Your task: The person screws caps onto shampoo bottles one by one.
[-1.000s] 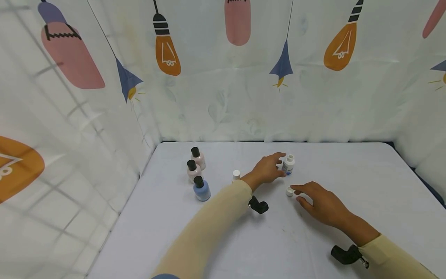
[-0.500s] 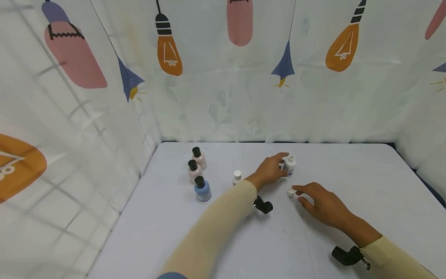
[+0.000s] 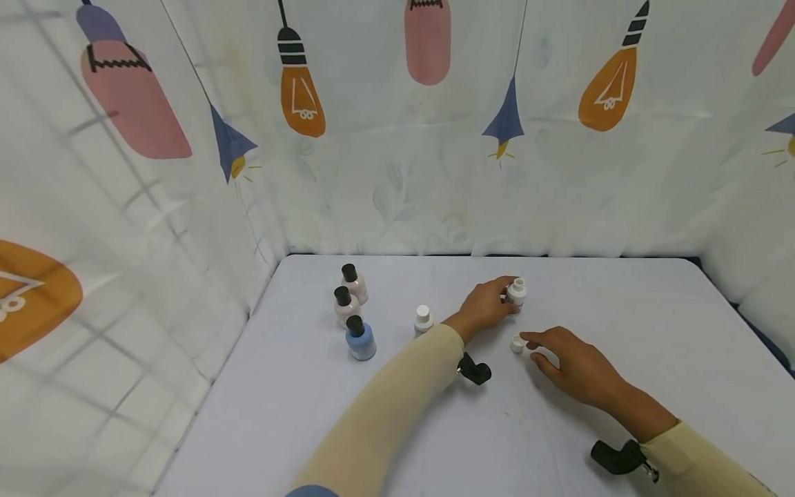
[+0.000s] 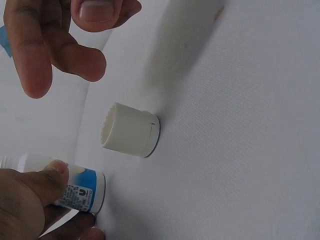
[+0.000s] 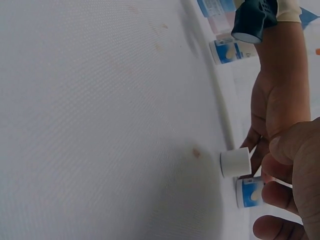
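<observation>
My left hand grips a small white bottle with a blue label, standing upright at the back of the table. Its neck has no cap on it. In the left wrist view the thumb lies across the label of the bottle. Nearer to me, a white ribbed cap rests on the table, its hollow side up. My right hand hovers just right of this cap with loosely bent fingers. A gap shows between those fingers and the cap in the left wrist view.
Left of the left forearm stand a blue bottle and two pale pink bottles with black caps. Another white bottle, capped, is partly hidden behind the left sleeve. A patterned cloth hangs behind the table.
The left hand has moved slightly right, and its fingers have closed around the white bottle. The right hand and the cap stay about where they were.
</observation>
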`<state>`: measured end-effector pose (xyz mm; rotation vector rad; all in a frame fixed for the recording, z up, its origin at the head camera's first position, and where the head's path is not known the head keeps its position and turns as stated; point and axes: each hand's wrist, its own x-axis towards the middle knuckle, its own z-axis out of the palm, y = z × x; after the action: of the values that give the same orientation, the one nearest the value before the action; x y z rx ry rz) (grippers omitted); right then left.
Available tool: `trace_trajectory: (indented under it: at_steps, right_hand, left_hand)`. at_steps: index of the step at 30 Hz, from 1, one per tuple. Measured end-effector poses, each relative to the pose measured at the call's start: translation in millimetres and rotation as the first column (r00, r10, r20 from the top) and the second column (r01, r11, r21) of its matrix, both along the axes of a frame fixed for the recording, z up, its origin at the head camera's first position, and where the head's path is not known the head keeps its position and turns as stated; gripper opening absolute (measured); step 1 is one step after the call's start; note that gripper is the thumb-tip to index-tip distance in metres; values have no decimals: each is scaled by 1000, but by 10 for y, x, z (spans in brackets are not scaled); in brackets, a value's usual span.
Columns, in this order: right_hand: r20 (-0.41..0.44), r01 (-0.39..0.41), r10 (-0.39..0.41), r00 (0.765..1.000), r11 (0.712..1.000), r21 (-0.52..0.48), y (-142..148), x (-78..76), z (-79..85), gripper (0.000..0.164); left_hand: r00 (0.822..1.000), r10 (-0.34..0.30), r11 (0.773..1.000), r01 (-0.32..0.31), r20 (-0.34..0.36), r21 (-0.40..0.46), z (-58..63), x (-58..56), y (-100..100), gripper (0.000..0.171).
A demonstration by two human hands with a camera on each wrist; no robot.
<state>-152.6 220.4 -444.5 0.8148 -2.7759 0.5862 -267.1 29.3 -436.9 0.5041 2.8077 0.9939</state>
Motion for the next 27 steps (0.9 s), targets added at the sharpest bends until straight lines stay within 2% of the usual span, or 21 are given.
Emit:
trace_trajectory:
  at_steps: [6, 14, 27]
  right_hand:
    - [-11, 6, -6, 1000, 1000, 9, 7, -6, -24, 46]
    - [-36, 5, -4, 999, 1000, 5, 19, -19, -20, 46]
    - [-11, 23, -23, 1000, 1000, 10, 29, -40, 2, 46]
  left_hand:
    - [999, 29, 999, -29, -17, 14, -20, 2, -24, 55]
    - [999, 2, 1000, -2, -32, 10, -5, 17, -110, 50]
    - [998, -32, 998, 30, 47, 55, 257, 202, -279, 46]
